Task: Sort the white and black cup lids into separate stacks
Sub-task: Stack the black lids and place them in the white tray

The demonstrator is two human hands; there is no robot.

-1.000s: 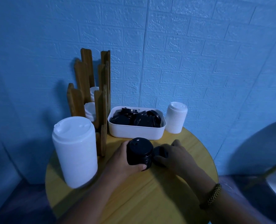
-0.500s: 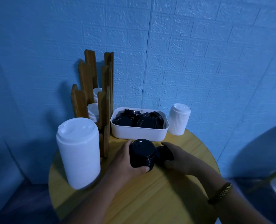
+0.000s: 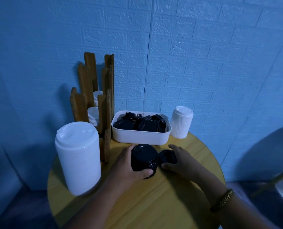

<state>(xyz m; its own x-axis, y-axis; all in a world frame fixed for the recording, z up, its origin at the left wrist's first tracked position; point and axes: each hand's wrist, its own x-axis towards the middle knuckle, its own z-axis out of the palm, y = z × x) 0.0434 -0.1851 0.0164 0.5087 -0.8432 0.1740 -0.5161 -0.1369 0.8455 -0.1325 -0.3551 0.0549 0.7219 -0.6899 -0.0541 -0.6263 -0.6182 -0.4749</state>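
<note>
A short stack of black lids (image 3: pixel 144 158) stands on the round wooden table (image 3: pixel 154 204), and my left hand (image 3: pixel 126 167) grips it from the left, thumb across its front. Just to its right, my right hand (image 3: pixel 181 160) holds a smaller bunch of black lids (image 3: pixel 167 157), fingers curled over it and thumb under its front edge. A tall stack of white lids (image 3: pixel 78 156) stands at the front left. A shorter white stack (image 3: pixel 181 124) stands at the back right. Several loose black lids (image 3: pixel 140 123) lie in a white tub (image 3: pixel 140 138) behind my hands.
A wooden slatted holder (image 3: pixel 94 96) at the back left keeps more white lids (image 3: pixel 92 116) between its slats. The blue brick-pattern wall rises close behind the table. A round pale object (image 3: pixel 269 162) shows at the right edge.
My right hand has opened its hold a little, so the small bunch of black lids shows more beside the stack. The view has shifted slightly. My left hand keeps its grip.
</note>
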